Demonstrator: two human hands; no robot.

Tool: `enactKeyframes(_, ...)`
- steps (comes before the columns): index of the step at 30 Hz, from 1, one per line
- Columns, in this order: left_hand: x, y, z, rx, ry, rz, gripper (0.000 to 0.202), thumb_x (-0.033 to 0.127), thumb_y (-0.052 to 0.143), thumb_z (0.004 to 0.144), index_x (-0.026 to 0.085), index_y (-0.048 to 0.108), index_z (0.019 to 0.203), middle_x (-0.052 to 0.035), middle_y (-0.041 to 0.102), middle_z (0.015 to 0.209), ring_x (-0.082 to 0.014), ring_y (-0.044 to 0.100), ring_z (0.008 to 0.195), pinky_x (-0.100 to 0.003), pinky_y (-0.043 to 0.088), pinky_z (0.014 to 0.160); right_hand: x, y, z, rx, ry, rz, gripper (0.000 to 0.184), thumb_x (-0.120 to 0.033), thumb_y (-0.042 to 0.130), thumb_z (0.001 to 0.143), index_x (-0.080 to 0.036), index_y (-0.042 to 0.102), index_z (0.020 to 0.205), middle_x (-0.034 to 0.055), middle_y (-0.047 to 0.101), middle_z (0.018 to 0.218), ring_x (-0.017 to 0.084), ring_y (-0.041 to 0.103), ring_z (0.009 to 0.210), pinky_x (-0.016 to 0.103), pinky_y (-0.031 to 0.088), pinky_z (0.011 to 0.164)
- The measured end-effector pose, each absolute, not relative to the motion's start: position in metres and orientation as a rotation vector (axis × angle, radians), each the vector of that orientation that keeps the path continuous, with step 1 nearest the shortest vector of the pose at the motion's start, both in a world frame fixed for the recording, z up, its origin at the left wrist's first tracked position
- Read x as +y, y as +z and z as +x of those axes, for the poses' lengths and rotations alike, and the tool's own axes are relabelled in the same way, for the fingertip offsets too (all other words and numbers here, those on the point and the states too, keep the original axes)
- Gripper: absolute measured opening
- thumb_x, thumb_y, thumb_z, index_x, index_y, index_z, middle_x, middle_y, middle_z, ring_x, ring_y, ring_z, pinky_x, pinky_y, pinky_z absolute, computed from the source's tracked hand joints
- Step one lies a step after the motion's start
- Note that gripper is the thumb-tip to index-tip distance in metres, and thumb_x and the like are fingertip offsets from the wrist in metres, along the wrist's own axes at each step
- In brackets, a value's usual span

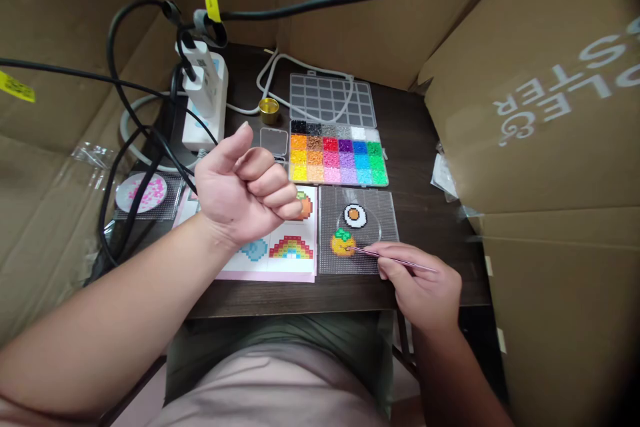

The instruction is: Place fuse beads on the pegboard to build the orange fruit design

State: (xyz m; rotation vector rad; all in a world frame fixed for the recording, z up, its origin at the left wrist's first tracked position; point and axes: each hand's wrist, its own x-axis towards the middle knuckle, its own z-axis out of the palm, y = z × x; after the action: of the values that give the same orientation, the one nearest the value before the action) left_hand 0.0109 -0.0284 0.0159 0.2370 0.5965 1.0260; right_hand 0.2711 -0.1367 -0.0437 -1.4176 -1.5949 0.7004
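My right hand (425,280) pinches slim pink tweezers (400,259) near the right side of a clear pegboard (385,213). Their tip meets an orange bead fruit with green leaves (343,244); whether a bead is between the points is too small to tell. Behind the fruit, a white bead egg with an orange yolk (355,216) lies on the same board. My left hand (250,180) is raised over a printed pattern sheet (295,270), fingers curled in, thumb up and apart, with nothing visible in it. It hides part of the sheet, whose rainbow picture shows.
Behind the board lies a sectioned box of coloured beads (340,153), its lid (333,97) folded back. A gold cup (269,110) stands left of it. At left are a white dish of pink beads (141,193), a power strip (205,103) and looping black cables. Cardboard walls (550,173) surround the table.
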Motion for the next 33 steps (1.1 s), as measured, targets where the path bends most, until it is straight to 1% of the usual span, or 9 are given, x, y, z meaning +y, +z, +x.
enactKeyframes(9,-0.029,0.018,0.012,0.585,1.033,0.316,0.063,0.058,0.03,0.094,0.019,0.015,0.047,0.0034,0.004,0.048,-0.0092,0.019,0.039,-0.027,0.026,0.043,-0.135,-0.042,0.27,-1.622,0.706,-1.426,0.018,-0.014,0.065,0.085,-0.026,0.078,0.088,-0.0003,0.078,0.09,0.015,0.072,0.077,0.028,0.061,0.073)
enactKeyframes(13,-0.029,0.018,0.012,0.585,1.035,0.301,0.063,0.06,0.031,0.093,0.019,0.014,0.048,0.0036,0.004,0.049,-0.0091,0.019,0.039,-0.027,0.027,0.044,-0.135,-0.042,0.27,-1.621,0.704,-1.43,0.016,-0.015,0.065,0.085,-0.025,0.078,0.088,0.0017,0.078,0.09,0.016,0.072,0.076,0.03,0.062,0.071)
enactKeyframes(19,-0.029,0.018,0.011,0.498,0.991,0.254,0.064,0.061,0.028,0.093,0.019,0.011,0.047,0.0043,0.003,0.05,-0.0086,0.012,0.041,-0.027,0.026,0.043,-0.138,-0.041,0.271,-1.55,0.736,-1.418,0.016,-0.013,0.066,0.084,-0.025,0.077,0.085,0.003,0.078,0.09,0.016,0.072,0.075,0.026,0.06,0.061)
enactKeyframes(24,-0.03,0.02,0.012,0.355,0.967,0.259,0.058,0.052,0.016,0.096,0.02,0.01,0.048,0.0045,0.001,0.048,-0.0105,0.005,0.044,-0.029,0.022,0.043,-0.13,-0.024,0.273,-1.499,0.7,-1.39,0.016,-0.013,0.067,0.083,-0.025,0.077,0.084,0.004,0.077,0.089,0.015,0.07,0.069,0.023,0.055,0.051)
enactKeyframes(26,-0.032,0.021,0.013,0.347,0.964,0.244,0.056,0.05,0.016,0.096,0.021,0.009,0.048,0.0049,0.0,0.048,-0.0107,0.004,0.045,-0.029,0.02,0.043,-0.115,-0.011,0.272,-1.47,0.649,-1.336,0.015,-0.013,0.068,0.082,-0.025,0.077,0.086,0.0038,0.077,0.091,0.015,0.07,0.068,0.022,0.053,0.049)
enactKeyframes(29,-0.033,0.019,0.013,0.34,0.956,0.224,0.057,0.05,0.023,0.095,0.021,0.008,0.049,0.0061,-0.001,0.048,-0.0098,0.002,0.045,-0.028,0.018,0.044,-0.08,0.011,0.264,-1.483,0.591,-1.272,0.012,-0.018,0.07,0.081,-0.025,0.077,0.086,0.0035,0.077,0.092,0.015,0.07,0.069,0.022,0.054,0.052)
enactKeyframes(30,-0.033,0.018,0.013,0.338,0.947,0.225,0.057,0.048,0.025,0.095,0.021,0.009,0.049,0.0062,0.0,0.048,-0.0097,0.002,0.045,-0.028,0.017,0.044,-0.065,0.016,0.258,-1.529,0.594,-1.28,0.01,-0.02,0.071,0.08,-0.025,0.078,0.086,0.0037,0.077,0.091,0.015,0.07,0.07,0.023,0.056,0.055)
enactKeyframes(31,-0.033,0.017,0.013,0.339,0.934,0.228,0.056,0.046,0.027,0.095,0.021,0.009,0.049,0.0063,0.0,0.048,-0.0098,0.002,0.045,-0.028,0.016,0.045,-0.05,0.021,0.252,-1.563,0.599,-1.294,0.009,-0.021,0.072,0.079,-0.024,0.078,0.085,0.0037,0.077,0.087,0.015,0.069,0.066,0.023,0.056,0.055)
enactKeyframes(33,-0.033,0.016,0.013,0.358,0.896,0.238,0.054,0.04,0.03,0.095,0.021,0.009,0.049,0.0061,0.002,0.047,-0.0102,0.003,0.045,-0.028,0.016,0.046,-0.022,0.024,0.237,-1.622,0.692,-1.276,0.01,-0.022,0.07,0.079,-0.021,0.078,0.085,0.0041,0.077,0.081,0.015,0.069,0.065,0.026,0.057,0.059)
